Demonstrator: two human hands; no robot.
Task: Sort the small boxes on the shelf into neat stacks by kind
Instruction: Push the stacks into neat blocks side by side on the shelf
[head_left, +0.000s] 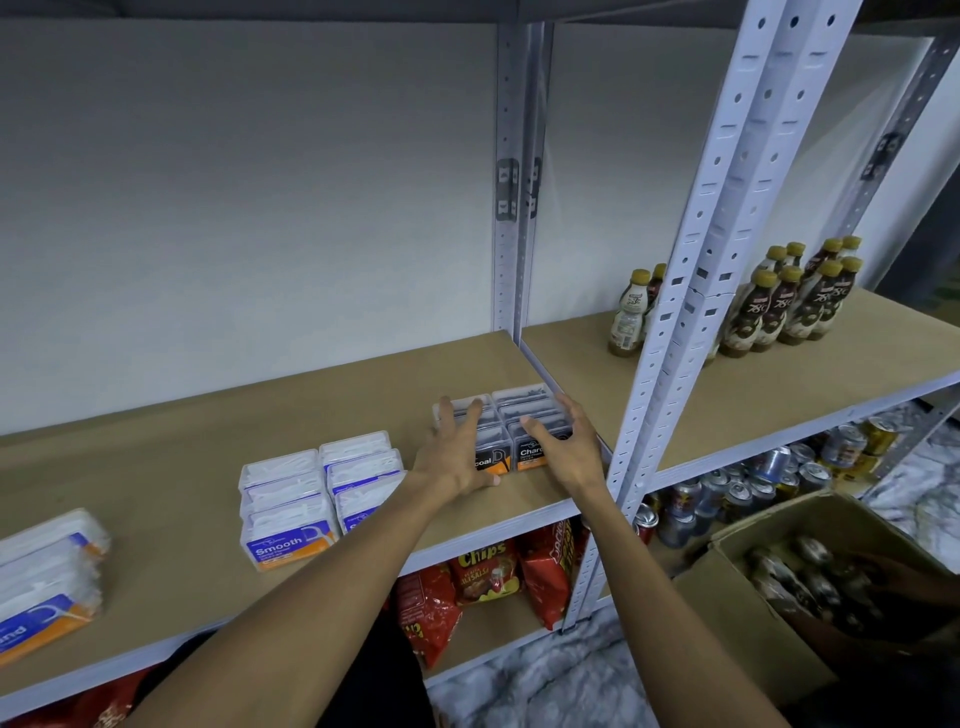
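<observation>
Step in hand looks like squaring up the charcoal boxes (511, 431): a block of clear-lidded plastic cases, 2 columns wide, with black and orange labels, sitting on the shelf board (311, 405) just left of the white steel upright (691, 291); left hand (454, 452) lies flat and spread over the block's left column, fingers splayed, thumb down near the front label, palm pressing rather than gripping; right hand (563, 447) also open, fingers half curled over the right column, holding nothing; I can't tell whether its palm touches the boxes or hovers just above

Sorting seems far along: Smooth boxes (317, 493) with blue and orange labels already sit in 2 tidy columns well left of the charcoal set; a 3rd group of flatter blue and orange packs (47, 577) is at the far left edge, partly cut off, so its kind is unclear

Next move, my guess: cup both sides and nudge the columns flush, front faces level with the shelf lip; light, even pressure, since the cases look like hard glossy plastic on smooth fibreboard and should slide easily; stacked lids are slick, so a sideways shove could shear the top layer

Boxes are rectangular with rounded corners; translucent lids show white or dark contents; the upright is perforated painted metal
</observation>
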